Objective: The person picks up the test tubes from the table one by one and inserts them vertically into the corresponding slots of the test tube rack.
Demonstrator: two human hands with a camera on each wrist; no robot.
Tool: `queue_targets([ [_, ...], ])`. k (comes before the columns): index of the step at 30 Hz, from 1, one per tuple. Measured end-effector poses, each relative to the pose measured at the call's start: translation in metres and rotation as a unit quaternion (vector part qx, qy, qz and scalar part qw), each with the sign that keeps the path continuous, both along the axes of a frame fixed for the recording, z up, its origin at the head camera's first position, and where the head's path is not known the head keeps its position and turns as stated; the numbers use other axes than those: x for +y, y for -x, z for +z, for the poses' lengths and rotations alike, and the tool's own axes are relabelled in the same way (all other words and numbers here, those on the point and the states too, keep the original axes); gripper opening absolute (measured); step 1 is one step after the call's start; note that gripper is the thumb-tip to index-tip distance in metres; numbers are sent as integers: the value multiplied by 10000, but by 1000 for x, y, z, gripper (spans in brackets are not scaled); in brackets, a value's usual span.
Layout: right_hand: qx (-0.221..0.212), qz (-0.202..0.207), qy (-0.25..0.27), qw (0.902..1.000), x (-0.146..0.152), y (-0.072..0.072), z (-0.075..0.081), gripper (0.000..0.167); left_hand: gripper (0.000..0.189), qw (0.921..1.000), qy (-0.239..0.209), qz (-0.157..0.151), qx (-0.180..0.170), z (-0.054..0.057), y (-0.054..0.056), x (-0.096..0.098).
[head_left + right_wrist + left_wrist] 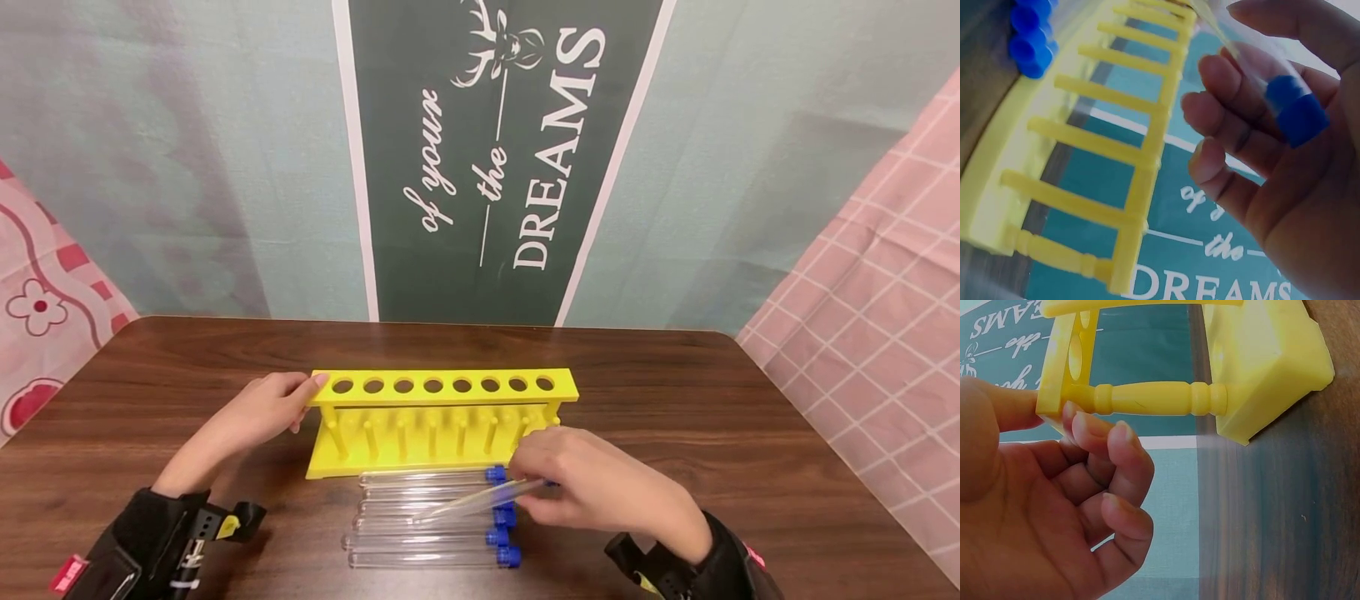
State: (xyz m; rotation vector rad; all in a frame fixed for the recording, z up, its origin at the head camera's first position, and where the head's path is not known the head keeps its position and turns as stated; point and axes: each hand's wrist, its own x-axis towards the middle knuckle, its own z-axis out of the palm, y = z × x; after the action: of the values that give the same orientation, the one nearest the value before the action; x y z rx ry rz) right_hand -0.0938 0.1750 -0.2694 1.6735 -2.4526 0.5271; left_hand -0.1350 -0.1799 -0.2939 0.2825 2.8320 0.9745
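Note:
A yellow test tube rack (480,460) stands upright on the table, its row of holes bare. My left hand (266,407) pinches the left end of its top bar between thumb and fingertips; the left wrist view shows the fingers curled beside the rack's turned end post (1154,399). In front of the rack's right part, my right hand (577,479) holds a clear test tube (480,503) near its blue cap (1300,119). That tube slants above several capped test tubes (423,561), which lie side by side, blue caps to the right.
The brown wooden table (675,400) carries the rack and tubes. Behind it hangs a pale blue cloth (247,167) with a dark green printed panel. Pink patterned cloth (900,275) hangs on both sides. Black straps (142,533) with cameras sit on both wrists.

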Motion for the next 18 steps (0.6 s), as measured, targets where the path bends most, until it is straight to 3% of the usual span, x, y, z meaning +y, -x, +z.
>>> queue_targets([
  [7,-722,29,430,9965,18,6,10,15,49,10000,24,-13,21,0,0,0],
  [14,-775,91,966,9923,30,14,14,23,50,10000,53,-27,32,-1,0,0],
  [18,-1057,-81,1101,9882,36,17,16,29,50,10000,63,-12,47,-1,0,0],
])
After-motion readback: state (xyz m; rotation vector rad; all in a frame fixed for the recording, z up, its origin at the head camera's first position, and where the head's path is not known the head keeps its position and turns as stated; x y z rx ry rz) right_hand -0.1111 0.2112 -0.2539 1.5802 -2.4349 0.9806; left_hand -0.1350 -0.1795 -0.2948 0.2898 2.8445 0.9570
